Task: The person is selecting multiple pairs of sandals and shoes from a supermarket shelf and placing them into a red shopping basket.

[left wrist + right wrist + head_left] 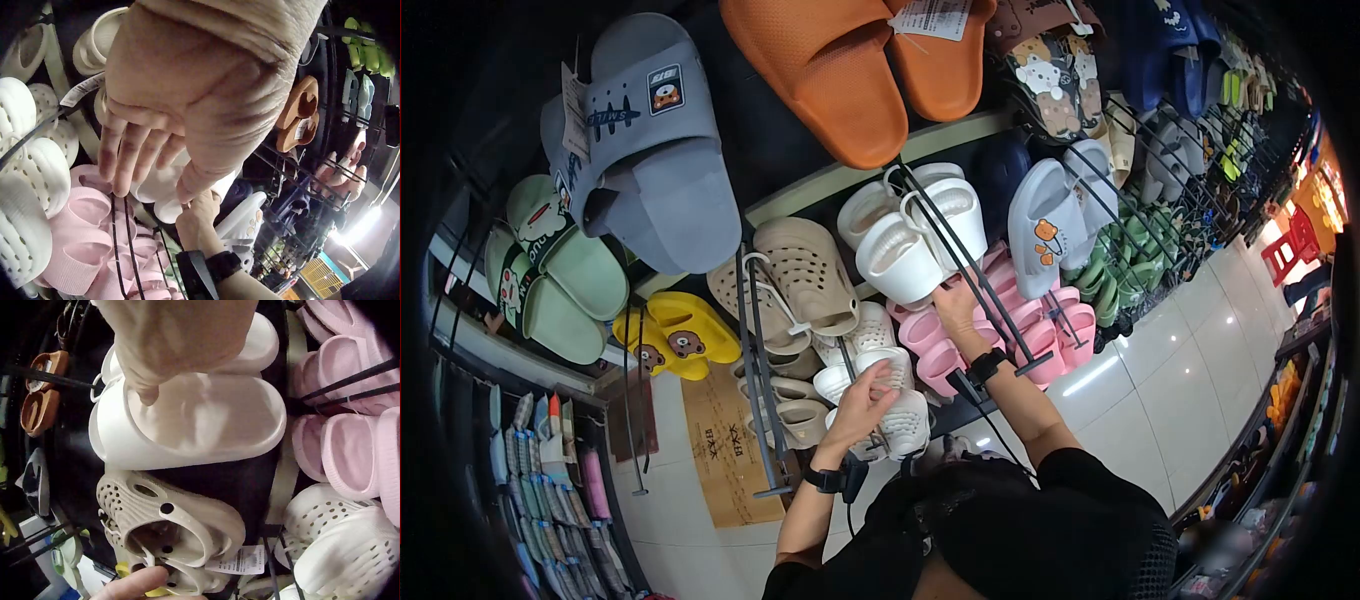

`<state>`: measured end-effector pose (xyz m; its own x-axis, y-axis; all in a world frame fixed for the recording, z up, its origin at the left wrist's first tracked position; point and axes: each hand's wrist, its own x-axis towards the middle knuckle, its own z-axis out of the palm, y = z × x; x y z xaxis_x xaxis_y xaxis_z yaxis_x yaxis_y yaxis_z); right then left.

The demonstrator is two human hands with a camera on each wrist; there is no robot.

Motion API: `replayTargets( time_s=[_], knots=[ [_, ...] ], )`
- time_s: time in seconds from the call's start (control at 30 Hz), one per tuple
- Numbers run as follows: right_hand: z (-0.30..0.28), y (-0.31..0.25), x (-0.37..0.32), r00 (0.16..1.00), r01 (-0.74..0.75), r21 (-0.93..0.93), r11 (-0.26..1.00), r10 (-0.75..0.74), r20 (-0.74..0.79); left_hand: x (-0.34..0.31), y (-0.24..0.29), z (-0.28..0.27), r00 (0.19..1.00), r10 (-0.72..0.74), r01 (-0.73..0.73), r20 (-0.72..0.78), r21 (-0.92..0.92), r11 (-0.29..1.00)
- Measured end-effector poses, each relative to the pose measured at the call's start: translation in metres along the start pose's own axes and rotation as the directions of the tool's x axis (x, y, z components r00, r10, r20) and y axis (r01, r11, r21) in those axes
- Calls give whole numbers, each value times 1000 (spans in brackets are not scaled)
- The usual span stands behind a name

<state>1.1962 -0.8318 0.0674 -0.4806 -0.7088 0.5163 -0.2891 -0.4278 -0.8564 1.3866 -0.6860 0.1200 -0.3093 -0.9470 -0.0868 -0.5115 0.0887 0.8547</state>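
White slippers (900, 262) hang on a black hook in the head view. The right hand (956, 306) is at their lower edge; in the right wrist view that hand (181, 347) lies over the white slipper (206, 419), a fingertip touching its inner side, other fingers hidden. The left hand (865, 402) is in front of white perforated clogs (900, 420), palm facing sideways, fingers extended and holding nothing. In the left wrist view the left hand (194, 94) shows a bare palm with relaxed fingers. Beige clogs (805, 275) hang beside the white slippers.
Pink slippers (940, 345) hang below, grey bear slippers (1040, 225) to the right. Large grey (665, 190) and orange slippers (840, 90) are above. Long black hooks stick out from the rack. A cardboard piece (720, 450) lies on the tiled floor (1160, 370).
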Motion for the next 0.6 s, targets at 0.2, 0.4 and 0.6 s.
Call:
replayTargets(
  time_s=[0.2,0.4,0.6],
  knots=[
    [-21,-21,14,992,91,167,982,-104,69,24,-1,1,991,61,-70,-122,-67,995],
    [-46,-40,10,991,59,243,968,-86,101,52,24,0,992,84,-103,-98,-210,972],
    [-71,-72,4,990,81,129,988,-94,104,51,59,-3,994,104,-77,23,-515,854]
  ],
)
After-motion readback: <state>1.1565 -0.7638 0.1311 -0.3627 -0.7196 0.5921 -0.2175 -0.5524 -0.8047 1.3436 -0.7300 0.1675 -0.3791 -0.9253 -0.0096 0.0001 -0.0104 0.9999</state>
